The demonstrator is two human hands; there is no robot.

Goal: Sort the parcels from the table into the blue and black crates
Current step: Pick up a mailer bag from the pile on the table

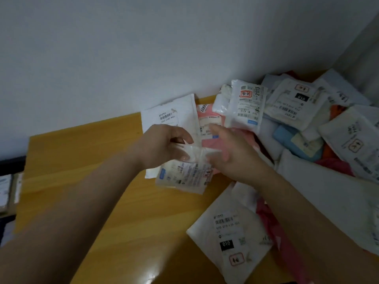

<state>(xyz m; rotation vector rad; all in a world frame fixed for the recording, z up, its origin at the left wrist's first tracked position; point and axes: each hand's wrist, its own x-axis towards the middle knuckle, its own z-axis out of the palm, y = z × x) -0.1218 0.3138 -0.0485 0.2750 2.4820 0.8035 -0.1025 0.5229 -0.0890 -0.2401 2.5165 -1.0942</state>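
Both hands are meeting over the table (86, 160), holding one small clear parcel (184, 173) between them. The left hand (162, 146) is pinching the parcel's upper edge, thumb and curled fingers closed tight on the plastic. The right hand (231, 152) is gripping the same edge from the other side, fingers partly curled (motion blur, so exact finger contact is hard to tell). The parcel is hanging down from the grip toward the person, label facing up, its lower end just over the wood. Just beyond the grip a white mailer (170, 117) is lying flat, and beside it, under the right hand, a pink parcel (209, 119) is showing. Further beyond the right hand a white parcel marked 2013 (246, 103) is leaning on a heap (307, 124) of white, blue and orange bags that is spreading off to the right of the grip. Nearer the person than the grip, below the right forearm, another white bag with a black 010 tag (227, 238) is lying on the table, a pink bag (272, 222) touching its right side. Far left of the grip, off the table edge, something dark with a labelled packet (6, 191) is sitting (cannot tell if it is a crate).
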